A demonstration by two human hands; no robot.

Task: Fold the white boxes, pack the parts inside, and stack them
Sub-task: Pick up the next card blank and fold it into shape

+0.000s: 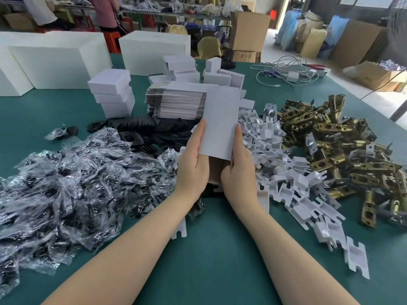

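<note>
Both hands hold a half-formed white box (219,122) upright over the middle of the green table (220,249). My left hand (193,159) grips its left side, and my right hand (239,166) grips its right side, with its brown inside showing at the near open end. Behind it lies a stack of flat white box blanks (178,102). Folded white boxes (113,93) are stacked to the left of that. Brass latch parts (343,137) are heaped at the right, white card inserts (279,159) beside my right hand, bagged black parts (72,177) at the left, and black plates (154,128) behind them.
Large white foam blocks (55,62) stand at the back left. More folded boxes (222,73) and white cables (284,71) lie at the back of the table. Cardboard cartons (248,29) and people at benches are beyond it.
</note>
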